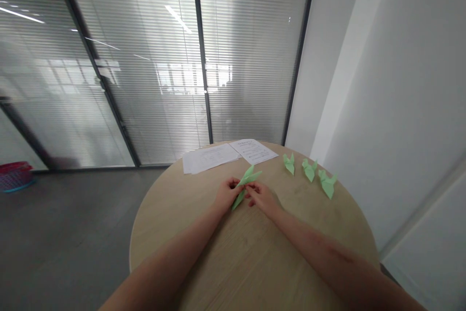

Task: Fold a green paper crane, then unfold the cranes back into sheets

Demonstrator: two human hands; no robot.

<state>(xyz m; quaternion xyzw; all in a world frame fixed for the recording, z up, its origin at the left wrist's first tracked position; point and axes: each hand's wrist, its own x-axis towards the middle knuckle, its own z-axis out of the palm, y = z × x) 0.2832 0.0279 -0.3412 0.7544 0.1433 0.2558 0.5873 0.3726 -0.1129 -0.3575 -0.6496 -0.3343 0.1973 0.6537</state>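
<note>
A partly folded piece of green origami paper (247, 175) is held just above the round wooden table, with narrow points sticking up and one pointing down toward me. My left hand (227, 193) pinches it from the left side, thumb across the paper. From the right, my right hand (260, 195) grips its middle between thumb and fingers. The exact fingertip contact is partly hidden by the folds. Three finished-looking green origami figures, a near one (327, 184), a middle one (309, 170) and a far one (289, 163), sit in a row to the right.
White sheets of paper (211, 158) and a printed page (254, 151) lie along the far side of the table (167, 223). Behind stands a glass partition with blinds (163, 107). A white wall (407, 122) rises close on the right. A red and blue basket (15, 176) is on the floor.
</note>
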